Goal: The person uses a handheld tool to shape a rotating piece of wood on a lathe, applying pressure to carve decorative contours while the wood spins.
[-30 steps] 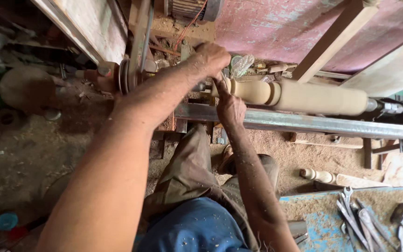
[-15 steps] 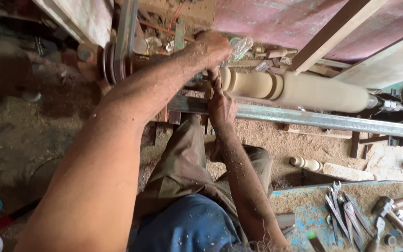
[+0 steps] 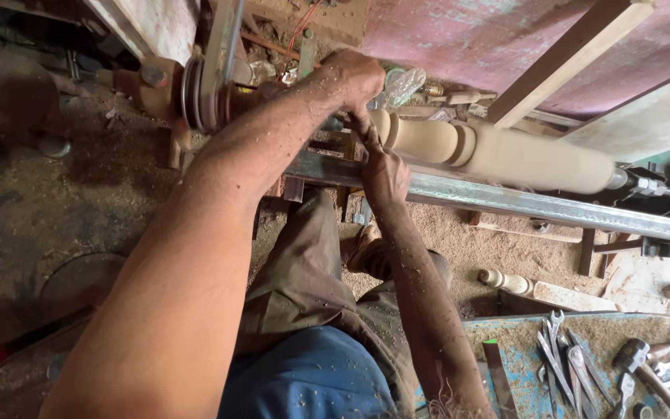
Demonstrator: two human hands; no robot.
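While my left hand (image 3: 354,77) curls over the near end of the wooden spindle (image 3: 498,151), its fingers are bent closed around something small there, though I cannot tell what it is. My right hand (image 3: 385,174) sits just below, resting on the steel rail (image 3: 505,198), with its fingers (image 3: 366,128) stretched up to touch the spindle's rounded end; whether they grip a tool I cannot tell. Both forearms are dusted with sawdust. That pale spindle lies level above the rail, running from my hands out to the right, with beads and grooves cut near my fingers and a smooth thick part beyond. To the left of my hands stands the pulley wheel (image 3: 195,93) with its belt (image 3: 222,54). Below the rail, sawdust covers the floor (image 3: 63,202), and a small turned piece (image 3: 505,281) lies on it. At lower right, wrenches (image 3: 564,365) and a hammer (image 3: 641,368) lie on the blue table (image 3: 521,334).
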